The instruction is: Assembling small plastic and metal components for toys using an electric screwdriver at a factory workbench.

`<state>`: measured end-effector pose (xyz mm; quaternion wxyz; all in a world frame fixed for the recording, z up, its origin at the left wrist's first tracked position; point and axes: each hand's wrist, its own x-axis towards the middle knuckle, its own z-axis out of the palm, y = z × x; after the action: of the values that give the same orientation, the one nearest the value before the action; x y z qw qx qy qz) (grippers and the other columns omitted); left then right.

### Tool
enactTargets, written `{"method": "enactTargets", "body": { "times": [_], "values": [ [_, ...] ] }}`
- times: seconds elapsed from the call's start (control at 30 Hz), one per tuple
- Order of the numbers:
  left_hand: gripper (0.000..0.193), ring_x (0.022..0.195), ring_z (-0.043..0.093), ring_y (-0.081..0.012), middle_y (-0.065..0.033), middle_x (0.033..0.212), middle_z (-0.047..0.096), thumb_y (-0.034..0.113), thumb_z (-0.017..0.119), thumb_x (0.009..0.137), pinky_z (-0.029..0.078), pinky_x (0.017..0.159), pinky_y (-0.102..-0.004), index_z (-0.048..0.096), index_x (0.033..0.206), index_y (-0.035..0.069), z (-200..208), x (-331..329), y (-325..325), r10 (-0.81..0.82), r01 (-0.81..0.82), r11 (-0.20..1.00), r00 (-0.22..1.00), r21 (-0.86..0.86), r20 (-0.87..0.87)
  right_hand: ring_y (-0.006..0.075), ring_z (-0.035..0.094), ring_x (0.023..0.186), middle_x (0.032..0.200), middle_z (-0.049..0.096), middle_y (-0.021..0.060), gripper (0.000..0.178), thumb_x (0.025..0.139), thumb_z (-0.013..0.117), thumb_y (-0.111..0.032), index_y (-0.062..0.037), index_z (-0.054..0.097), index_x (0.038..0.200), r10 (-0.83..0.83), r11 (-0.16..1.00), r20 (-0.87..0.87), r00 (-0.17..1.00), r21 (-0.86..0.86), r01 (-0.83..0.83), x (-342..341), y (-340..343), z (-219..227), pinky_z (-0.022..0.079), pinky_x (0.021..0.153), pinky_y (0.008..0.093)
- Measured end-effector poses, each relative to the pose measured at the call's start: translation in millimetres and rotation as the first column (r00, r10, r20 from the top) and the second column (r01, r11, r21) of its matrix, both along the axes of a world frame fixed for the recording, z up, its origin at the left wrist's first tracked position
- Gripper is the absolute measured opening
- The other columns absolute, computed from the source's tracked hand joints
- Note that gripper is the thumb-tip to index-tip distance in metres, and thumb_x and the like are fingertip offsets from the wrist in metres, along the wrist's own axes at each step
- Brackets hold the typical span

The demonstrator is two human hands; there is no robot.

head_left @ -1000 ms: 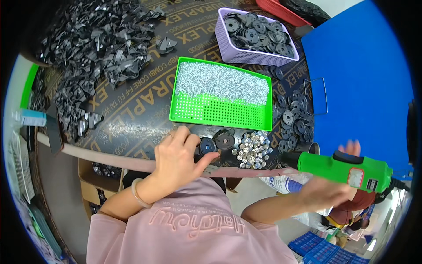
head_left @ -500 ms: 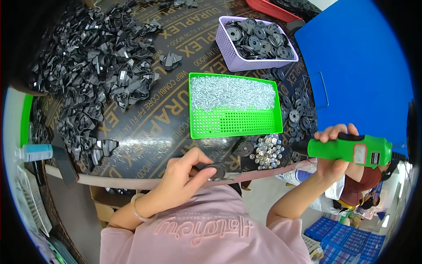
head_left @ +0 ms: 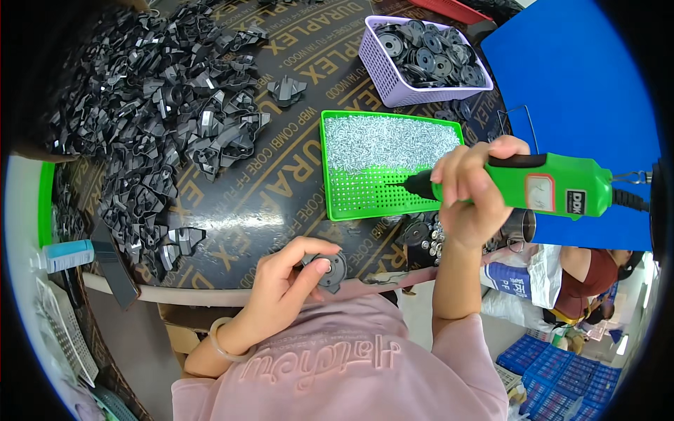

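Near the table's front edge, my left hand [head_left: 284,277] pinches a black plastic disc [head_left: 335,275] between thumb and fingers, its flat face turned up. A small light spot shows by my thumb at the disc's middle. My right hand [head_left: 472,193] is wrapped round a green and black electric screwdriver [head_left: 547,188], held nearly level. Its dark nose and thin bit point left, over the holed bare part of a green tray [head_left: 326,175]. Whether the bit touches anything there I cannot tell. Silvery screws [head_left: 386,140] fill the tray's far half.
Black angular plastic parts [head_left: 168,119] are heaped on the left. A lilac basket [head_left: 421,98] of black discs stands behind the tray. Small metal pieces [head_left: 435,245] lie partly behind my right wrist. A blue panel [head_left: 562,84] borders the right; a cord trails from the screwdriver.
My right hand has carried the screwdriver leftward, from beside the table's right edge to over the green tray. In my left hand the disc has tilted to show its face.
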<state>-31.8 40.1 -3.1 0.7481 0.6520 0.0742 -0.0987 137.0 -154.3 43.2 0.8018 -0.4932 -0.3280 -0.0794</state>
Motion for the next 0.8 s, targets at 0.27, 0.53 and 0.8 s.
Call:
{"method": "enactTargets", "body": {
  "times": [0.27,0.53,0.8],
  "values": [
    [0.05,0.098,0.063,-0.0097,-0.0082,0.119,0.062,-0.001,0.076,0.085,0.058,0.071,-0.0237,0.055,0.13,0.0,-17,5,-30,0.046,-0.031,0.993,0.99,-0.117,0.135,0.012,0.041,0.046,0.062,0.043,0.0013,0.029,0.09,0.063,-0.007,-0.0036,0.045,0.112,-0.145,0.973,-0.106,0.984,-0.198,0.122,-1,14,-16,0.044,0.051,0.0326],
    [0.055,0.095,0.065,-0.0115,-0.0111,0.113,0.065,-0.002,0.077,0.083,0.058,0.069,-0.0244,0.052,0.132,0.0,-16,14,-47,0.096,-0.08,0.992,0.979,-0.093,0.18,0.0121,0.042,0.045,0.061,0.043,0.0021,0.026,0.09,0.06,-0.004,-0.0038,0.043,0.109,-0.155,0.969,-0.089,0.984,-0.208,0.134,3,9,-19,0.045,0.049,0.0324],
    [0.051,0.09,0.066,-0.0121,-0.0112,0.101,0.067,-0.003,0.076,0.084,0.06,0.071,-0.0256,0.052,0.129,-0.001,-22,21,-61,0.113,-0.094,0.988,0.982,-0.123,0.152,0.0133,0.043,0.044,0.061,0.046,0.003,0.025,0.09,0.06,-0.003,-0.0038,0.045,0.11,-0.229,0.949,-0.08,0.97,-0.238,0.205,-2,5,-12,0.046,0.048,0.033]
  ]
}}
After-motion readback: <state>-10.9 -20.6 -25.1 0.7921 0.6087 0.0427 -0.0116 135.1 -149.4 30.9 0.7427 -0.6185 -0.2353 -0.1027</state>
